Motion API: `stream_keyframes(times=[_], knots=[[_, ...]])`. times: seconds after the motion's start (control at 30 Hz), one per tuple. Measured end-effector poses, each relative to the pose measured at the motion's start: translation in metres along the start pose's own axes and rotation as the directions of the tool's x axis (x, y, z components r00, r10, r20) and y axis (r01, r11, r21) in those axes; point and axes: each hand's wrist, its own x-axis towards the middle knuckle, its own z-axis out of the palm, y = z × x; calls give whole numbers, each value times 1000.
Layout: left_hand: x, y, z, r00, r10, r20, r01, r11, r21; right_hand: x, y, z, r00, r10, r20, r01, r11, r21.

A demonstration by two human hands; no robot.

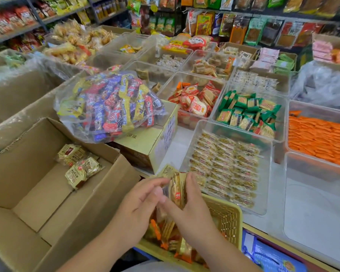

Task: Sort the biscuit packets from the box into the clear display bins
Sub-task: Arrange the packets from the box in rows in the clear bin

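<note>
Clearly the biscuit packet point(176, 190) stood on end, long axis upright, pinched between the left hand point(139, 205) and the right hand point(191, 210) above the yellow basket point(229, 216); the clear bin point(268, 183) of matching packets lay just beyond the right hand.

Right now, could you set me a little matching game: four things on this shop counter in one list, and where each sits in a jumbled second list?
Things:
1. box
2. sweet bag
3. basket
4. orange packets

Places:
a. in a clear bin at far right
b. under the left hand and right hand, which grip biscuit packets
c. on a small carton
d. at left, flaps open

Pairs: 1-d, 2-c, 3-b, 4-a.
</note>
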Motion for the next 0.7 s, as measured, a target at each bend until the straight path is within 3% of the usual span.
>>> stream_keyframes(times=[0.1,0.2,0.33,0.53,0.7], knots=[[5,-2,-2,1000,-13,20,13,1000,-19,9,-3,-15,999,-21,27,20,999,43],[10,-2,-5,997,-70,-28,66,991,-118,24,2,-38,998,-1,-62,6,997,71],[14,-1,-13,972,-163,-170,120,964,-238,67,15,-79,986,-14,-165,-2,995,-95],[10,-2,-27,948,-231,-217,154,934,-323,131,55,-90,998,48,-41,-61,906,-418],[5,-4,-33,943,-126,-307,68,979,-192,150,82,-78,982,135,135,-56,879,-474]])
